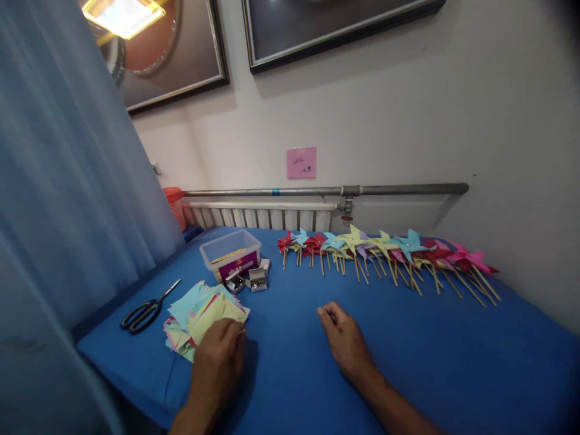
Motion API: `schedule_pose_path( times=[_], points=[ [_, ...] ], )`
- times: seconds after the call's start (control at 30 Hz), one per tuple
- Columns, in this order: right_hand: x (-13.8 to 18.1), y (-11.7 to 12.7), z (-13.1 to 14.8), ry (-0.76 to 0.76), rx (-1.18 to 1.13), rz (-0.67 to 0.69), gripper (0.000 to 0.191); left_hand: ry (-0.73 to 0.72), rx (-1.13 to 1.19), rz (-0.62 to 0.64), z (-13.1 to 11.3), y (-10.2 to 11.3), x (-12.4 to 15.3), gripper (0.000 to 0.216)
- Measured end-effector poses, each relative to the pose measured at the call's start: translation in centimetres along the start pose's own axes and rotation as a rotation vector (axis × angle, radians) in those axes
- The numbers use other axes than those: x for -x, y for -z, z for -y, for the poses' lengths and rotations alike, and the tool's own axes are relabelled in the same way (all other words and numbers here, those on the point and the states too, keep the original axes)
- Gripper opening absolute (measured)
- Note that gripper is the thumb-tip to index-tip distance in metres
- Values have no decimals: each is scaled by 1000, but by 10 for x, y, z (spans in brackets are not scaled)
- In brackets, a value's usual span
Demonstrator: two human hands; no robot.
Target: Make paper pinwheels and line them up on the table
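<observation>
My left hand (220,356) is curled over the near right part of a loose pile of coloured paper pieces (193,305). Its fingers are closed, and a small pale bit shows at the fingertips; what it is I cannot make out. A yellow sheet (220,311) lies on top of the pile, partly covered by this hand. My right hand (344,338) rests on the blue sheet in a loose fist, thumb against the bent index finger, with nothing showing in it. Paper pinwheels on thin sticks (353,241) lie in a long overlapping row beyond it.
Black-handled scissors (147,311) lie left of the pile. Behind it stands a clear plastic tub (231,248) with sticks inside, beside small open boxes of metal pins (257,280). A blue curtain (67,151) hangs at left; a pipe (254,193) runs along the wall.
</observation>
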State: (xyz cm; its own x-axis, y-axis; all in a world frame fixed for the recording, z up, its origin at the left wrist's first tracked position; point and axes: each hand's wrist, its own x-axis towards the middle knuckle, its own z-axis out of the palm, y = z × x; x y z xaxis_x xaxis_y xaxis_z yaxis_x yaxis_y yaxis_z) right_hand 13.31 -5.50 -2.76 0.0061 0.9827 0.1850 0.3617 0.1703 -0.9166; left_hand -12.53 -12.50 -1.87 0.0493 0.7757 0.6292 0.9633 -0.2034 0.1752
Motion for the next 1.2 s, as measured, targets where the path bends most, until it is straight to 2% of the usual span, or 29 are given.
schedule_pose_path(
  times=[0.07, 0.17, 0.27, 0.43, 0.67, 0.8, 0.93, 1.0, 1.1, 1.2],
  points=[
    [0, -1, 0, -9, 19, 8, 36, 31, -151, -160, 27, 11, 13, 17],
    [-1, -2, -1, -9, 38, 16, 36, 58, -339, -172, 47, 22, 20, 30],
    [-2, -3, 0, -11, 30, 18, 36, 94, -415, -119, 49, 24, 17, 38],
    [-2, -1, 3, -20, 11, 21, 35, 184, -436, -114, 47, 17, 10, 30],
    [-1, -1, 5, -9, -1, 10, 35, 182, -342, -239, 52, 16, 8, 19],
    [-2, -1, 5, 3, -19, -3, 34, 227, -100, -198, 50, 29, 2, 20],
    [-3, -1, 2, 12, -17, 0, 35, 418, 237, -47, 38, 51, -13, 23],
    [-4, -2, -1, 2, -15, 3, 37, 503, 412, -10, 26, 57, -26, 26],
    [-6, -4, -4, -13, -117, 74, 41, 560, 752, -9, 3, 46, -54, 27],
    [-6, -5, -1, 4, -411, 193, 56, 639, 1107, 2, -26, 10, -86, 29]
  ],
)
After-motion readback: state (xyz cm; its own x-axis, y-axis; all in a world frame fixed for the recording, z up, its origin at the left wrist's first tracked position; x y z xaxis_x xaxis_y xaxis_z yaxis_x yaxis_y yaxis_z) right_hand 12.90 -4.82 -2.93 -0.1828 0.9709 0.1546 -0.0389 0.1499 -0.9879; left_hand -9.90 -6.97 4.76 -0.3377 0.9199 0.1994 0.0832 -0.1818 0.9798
